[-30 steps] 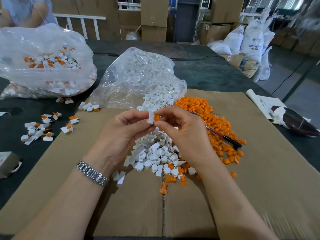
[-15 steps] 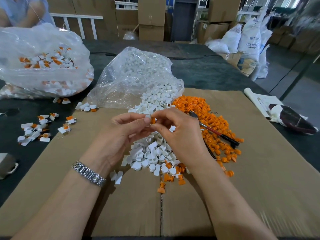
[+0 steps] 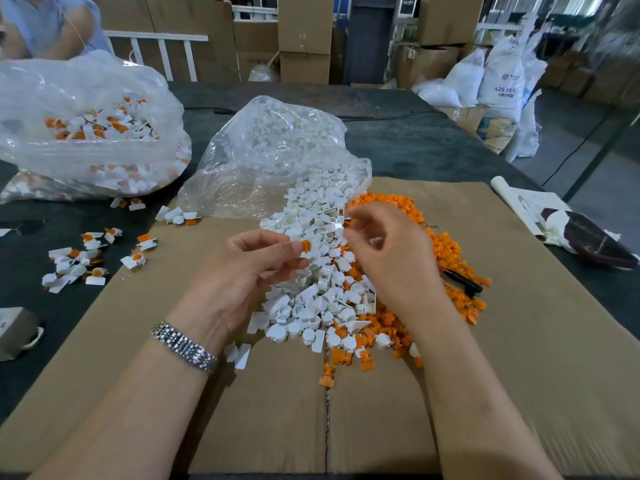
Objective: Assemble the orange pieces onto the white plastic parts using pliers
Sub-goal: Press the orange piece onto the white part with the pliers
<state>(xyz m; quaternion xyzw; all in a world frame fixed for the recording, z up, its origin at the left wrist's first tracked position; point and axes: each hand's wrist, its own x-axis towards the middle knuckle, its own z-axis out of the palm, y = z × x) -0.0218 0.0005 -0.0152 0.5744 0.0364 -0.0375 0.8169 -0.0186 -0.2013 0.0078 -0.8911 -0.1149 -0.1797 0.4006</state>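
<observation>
While the left hand pinched one orange piece in its grip, the blurred right hand, its grip unclear, hovered over the white parts, hiding part of the pliers; two plastic bags lay beyond on the bench.

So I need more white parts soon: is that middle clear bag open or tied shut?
Open. The clear bag lies on its side and white parts spill from its mouth onto the cardboard.
</observation>
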